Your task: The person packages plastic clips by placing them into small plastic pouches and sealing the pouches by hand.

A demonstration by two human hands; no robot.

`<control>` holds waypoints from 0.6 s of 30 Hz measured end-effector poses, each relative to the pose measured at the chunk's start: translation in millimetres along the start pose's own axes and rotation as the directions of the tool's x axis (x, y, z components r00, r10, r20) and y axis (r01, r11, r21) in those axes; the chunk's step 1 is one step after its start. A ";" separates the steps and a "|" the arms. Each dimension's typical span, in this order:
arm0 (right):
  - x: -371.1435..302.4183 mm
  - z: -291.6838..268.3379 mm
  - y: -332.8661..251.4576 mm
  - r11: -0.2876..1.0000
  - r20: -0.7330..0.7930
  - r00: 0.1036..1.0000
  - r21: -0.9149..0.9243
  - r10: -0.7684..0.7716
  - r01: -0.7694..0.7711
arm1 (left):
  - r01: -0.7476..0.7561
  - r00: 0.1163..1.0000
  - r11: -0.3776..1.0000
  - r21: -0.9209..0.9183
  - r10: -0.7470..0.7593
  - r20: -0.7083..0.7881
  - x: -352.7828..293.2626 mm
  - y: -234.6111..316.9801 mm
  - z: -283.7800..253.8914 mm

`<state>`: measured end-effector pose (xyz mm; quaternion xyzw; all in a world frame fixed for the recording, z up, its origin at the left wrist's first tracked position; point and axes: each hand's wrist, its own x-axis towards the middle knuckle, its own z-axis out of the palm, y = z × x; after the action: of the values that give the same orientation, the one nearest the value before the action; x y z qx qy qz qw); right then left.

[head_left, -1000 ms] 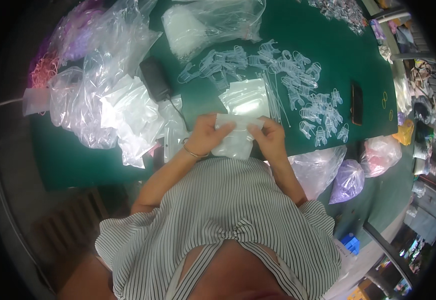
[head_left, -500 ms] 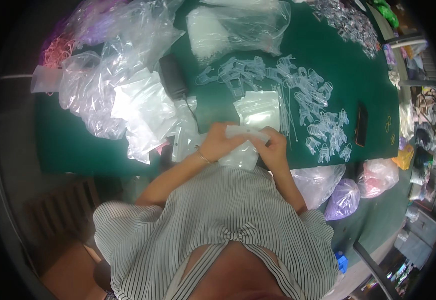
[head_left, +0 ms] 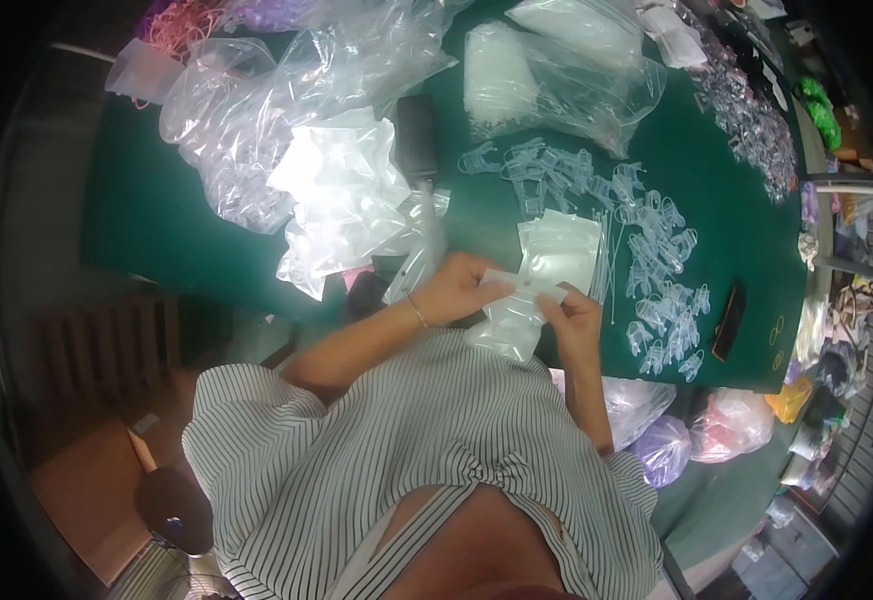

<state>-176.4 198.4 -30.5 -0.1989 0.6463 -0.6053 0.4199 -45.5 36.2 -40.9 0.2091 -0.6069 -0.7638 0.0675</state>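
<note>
Your desk [head_left: 741, 240] is green-topped. Before you lies a stack of white packets [head_left: 561, 245], with thin strips [head_left: 611, 270] beside it and clear plastic clips [head_left: 648, 268] scattered to the right. Farther right you have a dark phone-like slab [head_left: 727, 320]. To your left sit glossy white bags [head_left: 346, 200] and a black block [head_left: 416, 135]; beyond, silvery pieces [head_left: 751, 140].

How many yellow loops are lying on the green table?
2 are visible: one yellow loop right of the flat black object, and another yellow loop just below the first in the picture. Others may be hidden.
</note>
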 end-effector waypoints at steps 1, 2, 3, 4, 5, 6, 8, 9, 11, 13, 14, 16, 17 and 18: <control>1.2 0.4 1.8 1.000 0.003 1.000 -0.005 0.001 0.000 | -0.067 0.997 0.983 0.173 0.072 -0.021 0.1 -1.4 -1.5; 2.8 0.9 3.8 0.999 -0.005 0.999 -0.016 0.032 -0.033 | -0.127 0.989 0.931 0.343 0.145 -0.028 0.0 -2.1 -2.4; 4.1 1.3 4.4 0.998 -0.014 0.998 -0.028 0.064 -0.064 | -0.129 0.989 0.932 0.340 0.148 -0.030 -0.4 -1.4 -2.6; 4.3 2.0 1.3 0.997 -0.012 0.998 -0.030 0.064 -0.065 | -0.081 0.995 0.985 0.155 0.088 -0.040 -1.5 0.3 -2.5; 4.0 2.9 -4.2 0.997 0.012 0.997 -0.003 0.078 -0.078 | -0.030 0.999 0.999 -0.035 0.029 -0.038 -2.6 1.1 -2.6; 4.1 3.5 -7.2 0.995 0.037 0.995 0.024 0.092 -0.093 | -0.031 0.999 0.999 -0.037 0.030 -0.040 -3.5 0.7 -6.5; 5.9 1.6 -4.1 0.994 0.031 0.994 -0.034 0.105 -0.104 | -0.003 0.997 0.991 0.135 -0.008 0.080 -3.4 0.6 -19.6; 6.9 1.0 -3.2 0.989 0.025 0.993 -0.091 0.120 -0.117 | -0.005 0.997 0.991 0.134 -0.006 0.080 -4.2 3.1 -22.8; 9.0 7.8 -2.6 0.992 0.039 0.993 -0.063 0.115 -0.113 | 0.067 0.997 0.889 0.453 -0.047 -0.054 -6.5 9.5 -27.1; 13.1 11.3 -1.0 0.993 0.053 0.993 -0.035 0.110 -0.109 | 0.026 0.992 0.942 0.334 0.015 -0.122 -12.4 5.7 -27.5; 16.4 12.0 2.0 0.993 0.092 0.989 -0.035 0.115 -0.112 | 0.041 0.991 0.935 0.353 0.008 -0.136 -14.7 4.3 -30.0; 23.5 13.7 3.9 0.993 0.129 0.985 -0.036 0.118 -0.114 | 0.053 0.989 0.927 0.372 0.002 -0.147 -16.6 1.1 -34.3; 27.5 15.4 4.0 0.989 0.144 0.980 -0.078 0.136 -0.126 | 0.062 0.986 0.939 0.337 -0.005 -0.167 -16.0 -0.7 -36.0; 31.9 16.5 4.2 0.983 0.157 0.975 -0.120 0.155 -0.137 | 0.070 0.982 0.951 0.301 -0.014 -0.186 -15.4 -1.6 -38.0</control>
<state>-180.5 164.7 -42.8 -0.2227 0.6539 -0.5182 0.5042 -16.1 7.9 -45.4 0.2988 -0.7048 -0.6393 0.0729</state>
